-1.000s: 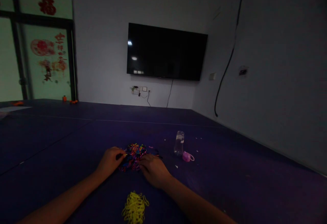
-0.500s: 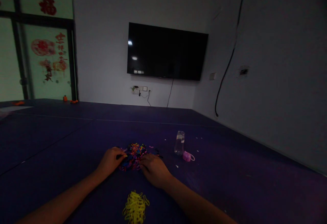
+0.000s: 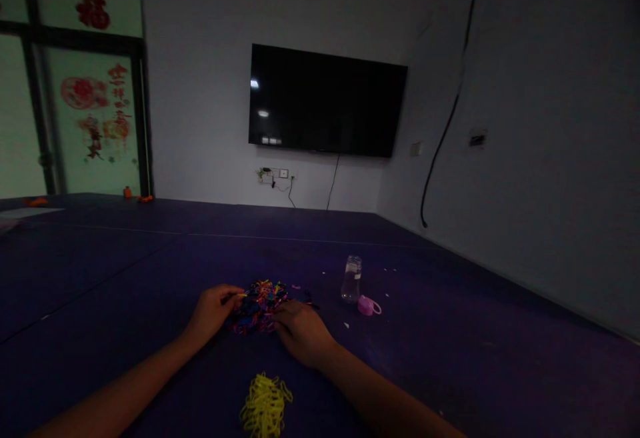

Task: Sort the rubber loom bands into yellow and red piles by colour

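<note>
My left hand (image 3: 214, 310) pinches a yellow band (image 3: 243, 295). My right hand (image 3: 303, 333) touches the coloured pile (image 3: 262, 293); its grip I can't tell

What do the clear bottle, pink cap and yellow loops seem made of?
Clear bottle: smooth glass or plastic; see-through with faint highlights. Pink cap: smooth, probably plastic; even colour, rounded shape. Yellow loops: matte, perhaps rubber; thin, curling strands.
</note>
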The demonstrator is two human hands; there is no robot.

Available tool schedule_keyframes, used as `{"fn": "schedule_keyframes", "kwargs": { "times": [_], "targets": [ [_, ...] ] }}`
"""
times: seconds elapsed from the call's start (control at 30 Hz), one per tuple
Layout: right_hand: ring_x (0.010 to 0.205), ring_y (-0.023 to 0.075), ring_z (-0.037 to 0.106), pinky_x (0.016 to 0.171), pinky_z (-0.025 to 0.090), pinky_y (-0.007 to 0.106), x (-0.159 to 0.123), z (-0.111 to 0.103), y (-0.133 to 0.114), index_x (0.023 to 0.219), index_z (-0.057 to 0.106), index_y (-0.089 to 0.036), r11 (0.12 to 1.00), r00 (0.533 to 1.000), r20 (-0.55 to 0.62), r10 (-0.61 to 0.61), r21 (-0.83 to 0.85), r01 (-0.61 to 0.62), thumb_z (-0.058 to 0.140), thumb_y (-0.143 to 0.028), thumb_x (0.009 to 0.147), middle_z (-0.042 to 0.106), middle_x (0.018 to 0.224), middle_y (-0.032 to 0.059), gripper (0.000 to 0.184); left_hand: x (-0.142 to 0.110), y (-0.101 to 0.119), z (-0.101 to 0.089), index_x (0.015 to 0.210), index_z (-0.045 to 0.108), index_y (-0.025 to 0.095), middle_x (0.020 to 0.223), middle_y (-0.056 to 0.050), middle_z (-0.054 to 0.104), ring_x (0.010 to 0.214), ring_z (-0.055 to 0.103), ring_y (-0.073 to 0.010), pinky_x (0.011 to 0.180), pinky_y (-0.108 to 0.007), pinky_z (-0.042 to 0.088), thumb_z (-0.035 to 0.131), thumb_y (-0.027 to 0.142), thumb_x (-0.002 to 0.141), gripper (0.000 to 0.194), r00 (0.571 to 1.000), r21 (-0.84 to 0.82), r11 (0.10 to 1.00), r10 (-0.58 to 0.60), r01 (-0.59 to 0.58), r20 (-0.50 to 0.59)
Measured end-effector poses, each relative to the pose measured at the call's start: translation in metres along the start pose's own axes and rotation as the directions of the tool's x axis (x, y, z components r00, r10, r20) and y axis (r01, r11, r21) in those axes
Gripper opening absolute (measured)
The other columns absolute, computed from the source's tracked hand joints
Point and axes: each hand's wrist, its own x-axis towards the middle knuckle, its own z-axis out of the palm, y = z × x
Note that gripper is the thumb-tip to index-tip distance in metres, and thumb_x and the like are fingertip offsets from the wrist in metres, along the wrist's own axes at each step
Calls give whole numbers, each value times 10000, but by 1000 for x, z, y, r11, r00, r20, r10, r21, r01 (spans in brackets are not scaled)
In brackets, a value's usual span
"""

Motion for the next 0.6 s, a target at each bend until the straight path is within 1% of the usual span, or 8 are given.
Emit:
{"fn": "schedule_keyframes", "kwargs": {
  "times": [0.17, 0.3, 0.37, 0.47, 0.5, 0.53, 0.57, 0.6],
  "targets": [
    [960, 186, 571, 840, 409, 280, 0, -1, 0, 975, 629, -170, 1000, 1000, -5, -3, 15, 3, 437, -161, 877, 646, 998, 76, 216, 0, -2, 1, 780, 709, 193, 744, -29, 743, 665, 701, -211, 623, -305, 563, 556, 346, 740, 220, 1000, -67, 998, -10, 10, -7],
    [954, 185, 575, 844, 407, 280, 0, -3, -1, 960, 630, -172, 1000, 1000, -6, -1, 14, 2, 437, -157, 875, 651, 988, 69, 211, 1, 1, -2, 815, 711, 193, 710, -22, 735, 657, 697, -200, 635, -297, 561, 547, 326, 751, 221, 1000, -93, 996, 4, -2, 17],
    [954, 186, 574, 843, 406, 281, 0, -4, -2, 957, 628, -172, 1000, 1000, -4, -1, 11, 1, 437, -152, 873, 651, 988, 69, 210, -1, 6, -3, 830, 716, 202, 699, -18, 730, 663, 690, -192, 650, -294, 556, 536, 313, 764, 222, 999, -93, 995, 40, -37, 22],
    [947, 184, 573, 834, 405, 278, 0, -4, -3, 946, 627, -171, 1000, 1000, -1, -2, 6, 2, 439, -147, 871, 650, 975, 71, 204, -10, 22, 1, 832, 727, 217, 687, -18, 720, 686, 678, -185, 690, -298, 542, 532, 308, 788, 220, 995, -119, 989, 97, -92, 37],
    [939, 182, 574, 828, 405, 277, 0, -4, -3, 940, 628, -171, 1000, 1000, 3, -3, 5, 3, 441, -149, 870, 651, 964, 70, 201, -15, 29, 3, 836, 730, 218, 690, -22, 718, 699, 673, -184, 699, -299, 536, 542, 313, 789, 215, 991, -153, 983, 113, -101, 69],
    [931, 181, 575, 823, 406, 276, 0, -4, -3, 934, 629, -171, 1000, 1000, 7, -3, 4, 3, 443, -154, 872, 651, 952, 68, 197, -20, 37, 6, 822, 734, 213, 697, -28, 717, 697, 669, -183, 703, -300, 531, 569, 322, 778, 202, 980, -204, 974, 130, -98, 152],
    [924, 181, 576, 818, 405, 276, 0, -4, -2, 931, 631, -172, 1000, 1000, 12, -4, 3, 4, 445, -160, 874, 651, 945, 65, 194, -26, 44, 9, 789, 737, 206, 711, -33, 715, 645, 659, -174, 667, -293, 531, 604, 341, 758, 192, 955, -266, 962, 139, -66, 263],
    [918, 180, 576, 814, 405, 277, 0, -4, -2, 928, 631, -172, 1000, 1000, 14, -3, 2, 3, 446, -165, 875, 651, 943, 64, 193, -32, 51, 11, 755, 739, 204, 718, -33, 712, 558, 633, -153, 595, -277, 525, 641, 372, 726, 196, 920, -325, 946, 134, -8, 367]
  ]
}}
